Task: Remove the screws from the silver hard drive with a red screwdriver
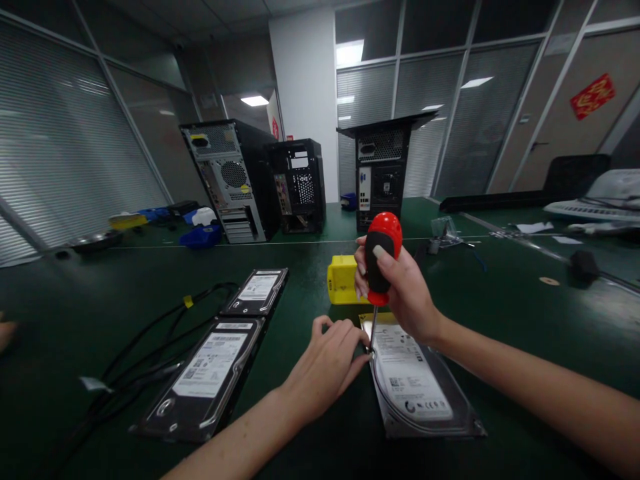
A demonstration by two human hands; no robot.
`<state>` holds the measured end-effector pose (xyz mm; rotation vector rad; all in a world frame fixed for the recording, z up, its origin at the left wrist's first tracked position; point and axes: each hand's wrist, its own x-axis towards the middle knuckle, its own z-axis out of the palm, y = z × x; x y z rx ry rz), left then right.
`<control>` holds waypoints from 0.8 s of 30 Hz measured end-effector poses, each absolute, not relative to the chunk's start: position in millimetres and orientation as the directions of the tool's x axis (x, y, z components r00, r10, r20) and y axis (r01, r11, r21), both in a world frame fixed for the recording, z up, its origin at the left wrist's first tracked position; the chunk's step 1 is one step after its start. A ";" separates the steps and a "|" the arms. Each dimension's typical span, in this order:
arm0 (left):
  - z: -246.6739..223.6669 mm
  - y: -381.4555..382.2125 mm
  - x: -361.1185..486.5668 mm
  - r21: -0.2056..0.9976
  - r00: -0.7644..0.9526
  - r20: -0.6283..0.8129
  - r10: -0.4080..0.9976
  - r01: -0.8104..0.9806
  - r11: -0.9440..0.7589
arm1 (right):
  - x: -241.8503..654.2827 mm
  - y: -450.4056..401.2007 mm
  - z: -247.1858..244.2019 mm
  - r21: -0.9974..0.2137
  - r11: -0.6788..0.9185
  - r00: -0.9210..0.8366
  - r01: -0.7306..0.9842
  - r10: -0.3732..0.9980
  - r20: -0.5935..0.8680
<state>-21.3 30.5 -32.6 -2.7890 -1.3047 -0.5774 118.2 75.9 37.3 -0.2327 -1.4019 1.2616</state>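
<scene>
My right hand (pixel 407 293) is wrapped round the red and black handle of a screwdriver (pixel 384 257), its thumb lying along the grip. The shaft points down, nearly upright, at the left edge of a hard drive (pixel 415 380) lying label up on the table. At the shaft's tip, the thumb and index finger of my left hand (pixel 333 360) are pinched together; whatever is between them is too small to make out. Just behind the drive stands a yellow plastic bin (pixel 343 280), partly hidden by my right hand.
Two more hard drives (pixel 210 363) (pixel 257 292) lie end to end on the left, beside black cables (pixel 145 357). Computer cases (pixel 235 180) (pixel 299 187) (pixel 383 177) stand at the back. A blue bin (pixel 201 237) sits back left. Part of another person's hand (pixel 6 332) shows at the left edge.
</scene>
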 end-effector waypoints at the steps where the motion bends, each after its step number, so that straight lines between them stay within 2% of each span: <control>1: -32.5 30.2 -21.2 0.144 0.586 0.329 0.741 0.744 -0.653 | 118.7 75.5 37.7 -0.762 0.388 -0.319 -0.518 0.739 0.593; 6: -32.1 29.6 -20.4 0.138 0.583 0.327 0.744 0.749 -0.648 | 118.7 75.7 38.7 -0.740 0.381 -0.331 -0.554 0.715 0.616; 11: -31.4 31.3 -20.1 0.139 0.583 0.319 0.747 0.751 -0.645 | 117.5 78.6 37.7 -0.753 0.421 -0.288 -0.506 0.741 0.607; 19: -33.8 32.4 -20.5 0.153 0.580 0.339 0.740 0.743 -0.652 | 118.2 77.9 37.7 -0.747 0.336 -0.353 -0.573 0.722 0.596; 24: -33.3 32.6 -20.9 0.159 0.578 0.332 0.745 0.744 -0.649 | 114.7 77.0 38.2 -0.764 0.388 -0.281 -0.516 0.766 0.579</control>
